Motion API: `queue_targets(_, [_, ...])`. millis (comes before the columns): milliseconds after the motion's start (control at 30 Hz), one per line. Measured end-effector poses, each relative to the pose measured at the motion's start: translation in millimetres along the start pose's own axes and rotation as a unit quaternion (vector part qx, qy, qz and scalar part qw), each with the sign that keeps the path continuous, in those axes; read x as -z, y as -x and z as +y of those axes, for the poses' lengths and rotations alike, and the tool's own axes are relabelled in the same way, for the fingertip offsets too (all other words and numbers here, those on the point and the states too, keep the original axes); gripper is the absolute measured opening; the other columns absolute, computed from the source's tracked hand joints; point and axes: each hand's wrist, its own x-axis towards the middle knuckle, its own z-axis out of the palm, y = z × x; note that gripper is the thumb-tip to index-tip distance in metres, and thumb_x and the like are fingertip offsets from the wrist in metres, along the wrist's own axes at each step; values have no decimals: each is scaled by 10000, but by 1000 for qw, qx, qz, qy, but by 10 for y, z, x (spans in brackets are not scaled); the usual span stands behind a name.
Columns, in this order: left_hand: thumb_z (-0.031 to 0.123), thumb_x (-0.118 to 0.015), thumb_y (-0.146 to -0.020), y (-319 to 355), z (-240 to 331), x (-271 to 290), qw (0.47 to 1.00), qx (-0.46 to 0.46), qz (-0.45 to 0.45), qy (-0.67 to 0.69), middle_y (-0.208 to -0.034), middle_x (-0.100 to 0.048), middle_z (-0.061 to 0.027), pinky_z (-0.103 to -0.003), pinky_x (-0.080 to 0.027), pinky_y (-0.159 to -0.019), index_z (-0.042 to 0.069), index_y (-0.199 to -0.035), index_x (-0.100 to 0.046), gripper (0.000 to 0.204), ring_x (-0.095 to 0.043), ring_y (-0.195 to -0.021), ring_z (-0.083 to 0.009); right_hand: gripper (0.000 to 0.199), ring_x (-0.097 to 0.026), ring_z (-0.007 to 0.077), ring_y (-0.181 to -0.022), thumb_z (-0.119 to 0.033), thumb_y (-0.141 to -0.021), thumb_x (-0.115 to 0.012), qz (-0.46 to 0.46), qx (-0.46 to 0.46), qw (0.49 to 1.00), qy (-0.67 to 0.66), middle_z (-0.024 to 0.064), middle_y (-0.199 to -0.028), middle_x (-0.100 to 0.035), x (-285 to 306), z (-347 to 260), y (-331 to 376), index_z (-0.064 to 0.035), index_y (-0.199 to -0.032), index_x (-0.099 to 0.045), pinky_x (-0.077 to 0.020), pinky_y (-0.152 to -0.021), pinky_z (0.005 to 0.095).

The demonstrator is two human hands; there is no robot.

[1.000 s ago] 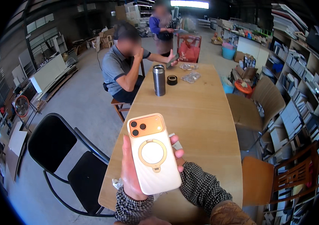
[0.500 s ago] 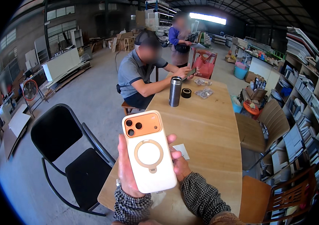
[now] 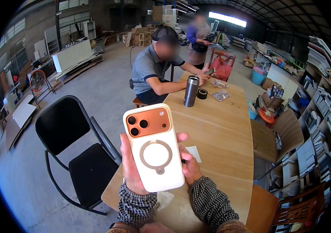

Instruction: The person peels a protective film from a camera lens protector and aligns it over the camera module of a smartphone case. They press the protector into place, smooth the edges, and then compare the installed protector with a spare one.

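Observation:
A phone [image 3: 155, 182] in a cream case, with an orange camera plate and a ring on its back, stands tilted upright before me. My left hand [image 3: 131, 169] is wrapped round it, thumb along the left edge and fingertips showing past the right edge. My right hand [image 3: 192, 171] is at the phone's lower right edge, with curled fingers partly hidden behind it. Something dark shows by those fingers; I cannot make it out. A white card [image 3: 193, 153] lies on the table [image 3: 220, 155] beyond my right hand. Below the phone is a crumpled white tissue [image 3: 164, 200].
A metal flask [image 3: 191, 91], its black lid [image 3: 202, 94] and clear plastic packets [image 3: 220, 95] stand farther up the table. A seated person [image 3: 150, 70] holds a phone; another person [image 3: 198, 39] stands behind. A black chair [image 3: 89, 171] is at left, a brown chair [image 3: 276, 136] at right.
The scene has shifted right and slightly down in view. The held phone sits a little higher, still in my left hand. One of the seated person's hands has lifted from their phone.

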Motion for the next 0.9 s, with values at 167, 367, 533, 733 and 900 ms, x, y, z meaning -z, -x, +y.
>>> queue_targets(167, [750, -286, -849, 12, -5, 81, 997, 16, -55, 48, -1415, -332, -307, -603, -461, -757, 223, -1489, -203, 834, -516, -1046, -550, 444, -577, 279, -1022, -209, -868, -627, -11, 12, 1000, 15, 178, -1133, -590, 81, 40, -68, 1, -1233, -486, -470, -907, 408])
queue_targets(367, [826, -238, -799, 11, -24, 364, 972, 56, -226, 40, -1419, -341, -288, -598, -441, -771, 191, -1482, -256, 933, -518, -1007, -545, 417, -594, 302, -957, -202, -844, -656, 37, -11, 997, -60, 203, -1106, -600, 144, 61, 0, -8, -1185, -513, -493, -839, 410])
queue_targets(533, [766, -349, -819, 256, -225, 1007, 986, -51, -144, 64, -1396, -348, -307, -578, -429, -877, 132, -1446, -310, 893, -495, -1104, -493, 402, -596, 298, -924, -199, -850, -659, -213, 39, 971, -102, 208, -1084, -594, 525, 128, -196, -35, -1183, -505, -506, -815, 392])
queue_targets(733, [610, -391, -924, 501, -295, 1522, 972, -149, -161, 85, -1472, -353, -151, -512, -318, -1073, 114, -1440, -332, 719, -377, -1325, -325, 410, -599, 299, -972, -190, -858, -660, 23, 26, 999, -6, 201, -1099, -597, -107, -7, -1, -38, -1208, -508, -510, -864, 393])
queue_targets(900, [617, -355, -932, 515, -217, 1560, 966, -174, -176, 69, -1486, -333, -141, -527, -296, -1082, 144, -1449, -328, 702, -354, -1341, -327, 450, -596, 302, -1009, -164, -826, -695, 57, 56, 996, 32, 198, -1096, -602, -299, 37, 85, -23, -1210, -508, -506, -891, 421])
